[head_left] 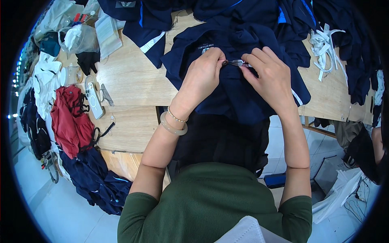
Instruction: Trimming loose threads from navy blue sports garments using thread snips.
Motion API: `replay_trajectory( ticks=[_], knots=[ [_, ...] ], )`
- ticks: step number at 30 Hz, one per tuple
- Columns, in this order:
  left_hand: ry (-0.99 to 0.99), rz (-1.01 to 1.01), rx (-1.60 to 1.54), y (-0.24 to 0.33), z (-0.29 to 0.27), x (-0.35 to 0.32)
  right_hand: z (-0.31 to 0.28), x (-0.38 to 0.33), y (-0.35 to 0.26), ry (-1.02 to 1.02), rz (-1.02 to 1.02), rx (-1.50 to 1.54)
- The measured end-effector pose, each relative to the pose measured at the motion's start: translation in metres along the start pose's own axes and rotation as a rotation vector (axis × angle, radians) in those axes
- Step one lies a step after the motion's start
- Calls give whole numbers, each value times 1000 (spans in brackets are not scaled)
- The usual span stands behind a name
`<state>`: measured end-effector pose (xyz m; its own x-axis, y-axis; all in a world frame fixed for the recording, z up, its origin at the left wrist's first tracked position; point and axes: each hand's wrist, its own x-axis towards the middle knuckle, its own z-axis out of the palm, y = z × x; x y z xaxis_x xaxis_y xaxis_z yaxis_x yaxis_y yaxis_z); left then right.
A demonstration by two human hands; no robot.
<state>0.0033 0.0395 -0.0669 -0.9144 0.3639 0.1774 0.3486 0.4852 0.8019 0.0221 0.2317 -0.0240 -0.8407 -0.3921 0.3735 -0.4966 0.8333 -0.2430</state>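
Note:
A navy blue garment [227, 91] with white stripes is spread on the table in front of me, its collar opening and inner label facing up. Over it, my left hand [206, 67] is closed, thumb and forefinger pinching one dark end of a small shiny piece [235, 62]. My right hand [267, 71] grips the opposite end, thumb below and fingers bent above. The piece looks silvery in the middle and dark at both ends; its exact kind is too small to make out. Beaded and pale bangles circle my left wrist.
More navy garments [251, 12] lie along the far side. White ties [322, 48] are bundled at right. On the left are a red garment [71, 121], a white phone [94, 99], a black glove [88, 61] and plastic bags [79, 38]. Another person's arm [377, 143] shows at the right edge.

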Motion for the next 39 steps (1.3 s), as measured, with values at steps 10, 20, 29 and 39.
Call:
replay_trajectory(
  ticks=[10,20,29,39],
  knots=[
    [6,3,19,-2,2,0,1,2,1,-11,11,-13],
    [-1,-19,19,-1,2,2,-2,0,-2,-32,42,12],
    [8,0,46,-1,3,1,4,3,-6,-51,-16,-36],
    [40,-20,8,-12,-1,-1,2,-1,-1,-45,57,16]
  ],
)
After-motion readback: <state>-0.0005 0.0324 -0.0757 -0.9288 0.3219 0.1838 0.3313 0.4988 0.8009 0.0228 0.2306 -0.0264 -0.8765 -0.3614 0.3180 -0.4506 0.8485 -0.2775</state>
